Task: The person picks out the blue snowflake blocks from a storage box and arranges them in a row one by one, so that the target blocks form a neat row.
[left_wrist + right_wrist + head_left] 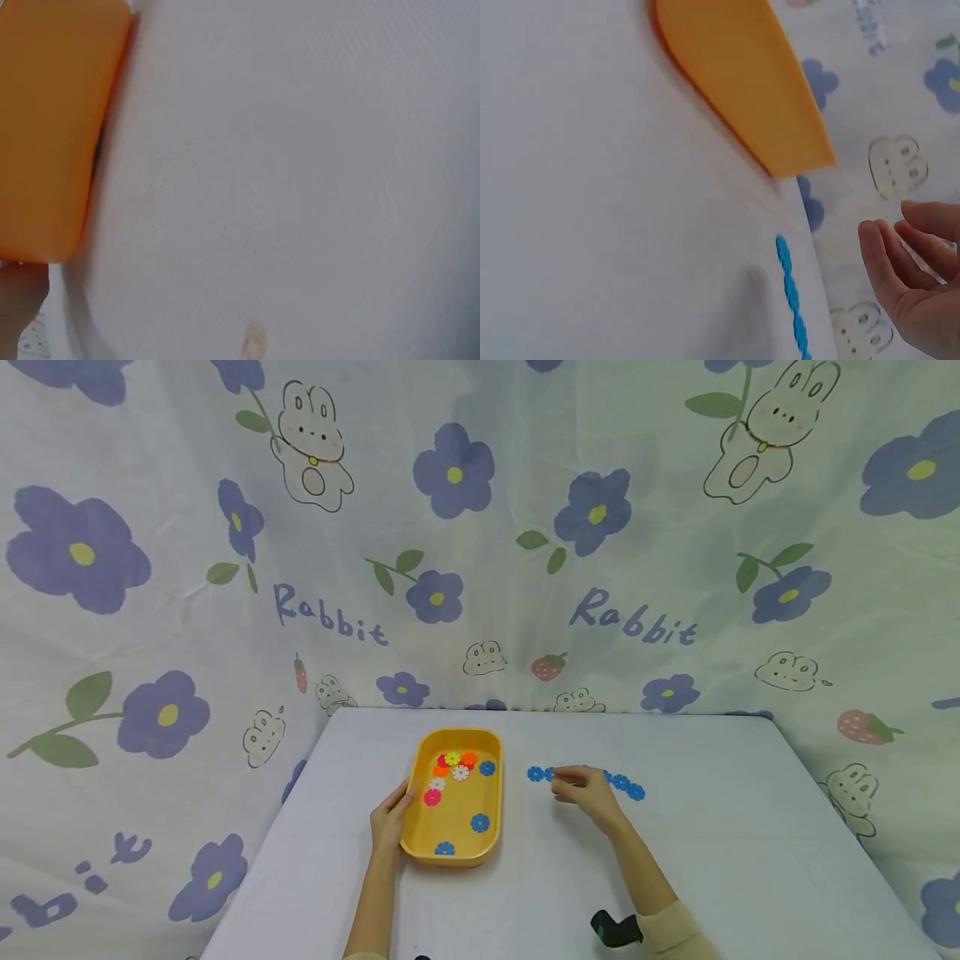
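My left hand [388, 820] grips the left side of a yellow plastic tray [453, 795], which the left wrist view shows from its side. Inside the tray lie several flower-shaped plastic discs: a pink one [432, 797], a white one [461, 772], a blue one [480, 822], and others in orange and yellow. To the right of the tray, a row of blue flower discs [621, 782] lies on the table, linked into a chain [791, 289]. Over its middle hovers my right hand [588, 795], hiding part of it. The right wrist view shows this hand's fingers [877, 259] loosely bent around nothing.
A white cloth covers the table [750, 860]. A curtain [510, 527] printed with flowers and rabbits hangs behind it and along the sides. A black device [615, 930] shows beside my right sleeve [675, 935].
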Available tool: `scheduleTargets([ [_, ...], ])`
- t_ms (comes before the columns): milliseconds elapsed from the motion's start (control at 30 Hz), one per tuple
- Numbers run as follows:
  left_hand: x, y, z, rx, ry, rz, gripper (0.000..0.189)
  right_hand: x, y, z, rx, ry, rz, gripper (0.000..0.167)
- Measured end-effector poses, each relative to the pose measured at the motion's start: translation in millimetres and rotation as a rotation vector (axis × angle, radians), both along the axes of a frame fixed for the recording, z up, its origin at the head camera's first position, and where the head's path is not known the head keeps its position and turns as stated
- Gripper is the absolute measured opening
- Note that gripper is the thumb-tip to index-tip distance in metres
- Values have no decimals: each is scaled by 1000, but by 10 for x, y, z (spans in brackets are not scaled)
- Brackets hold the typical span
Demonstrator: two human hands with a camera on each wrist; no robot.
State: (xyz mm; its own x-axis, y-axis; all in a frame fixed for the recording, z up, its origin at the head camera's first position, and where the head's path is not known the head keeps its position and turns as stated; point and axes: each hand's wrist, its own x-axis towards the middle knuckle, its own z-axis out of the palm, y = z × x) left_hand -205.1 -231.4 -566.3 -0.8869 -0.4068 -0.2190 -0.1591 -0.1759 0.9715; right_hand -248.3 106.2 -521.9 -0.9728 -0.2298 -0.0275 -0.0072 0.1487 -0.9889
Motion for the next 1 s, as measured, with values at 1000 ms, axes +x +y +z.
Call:
scheduleTargets([
  [1000, 2, -7, 9, -26, -7, 5, 46, 166, -1607, -8, 153, -103, 161, 46],
])
